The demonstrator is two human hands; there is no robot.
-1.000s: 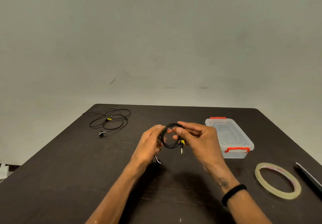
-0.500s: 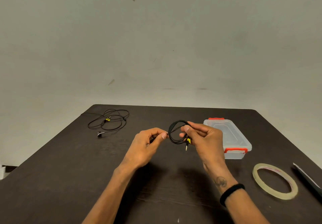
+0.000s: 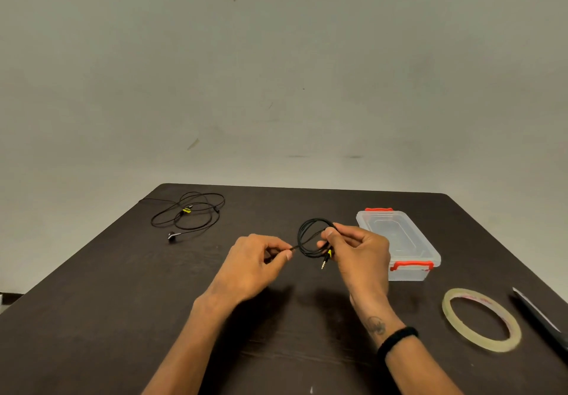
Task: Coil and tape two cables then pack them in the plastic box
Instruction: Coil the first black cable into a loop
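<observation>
A black cable (image 3: 308,234) wound into a small coil hangs above the table's middle. My right hand (image 3: 358,251) pinches the coil at its right side, and a yellow-marked jack plug (image 3: 326,258) dangles below the fingers. My left hand (image 3: 256,261) pinches the cable's loose end just left of the coil. A second black cable (image 3: 189,213) lies loosely spread at the far left of the table, with an earbud at its near end. The clear plastic box (image 3: 399,242) with red latches stands closed behind my right hand. A roll of clear tape (image 3: 481,317) lies flat at the right.
The dark table (image 3: 107,302) ends near a plain wall at the back. A dark, thin tool (image 3: 538,314) lies at the table's right edge, beside the tape roll. I wear a black band on my right wrist.
My left hand has drawn away from the coil to the left, with the cable's end pulled taut. The coil in my right hand has shifted slightly right, toward the box.
</observation>
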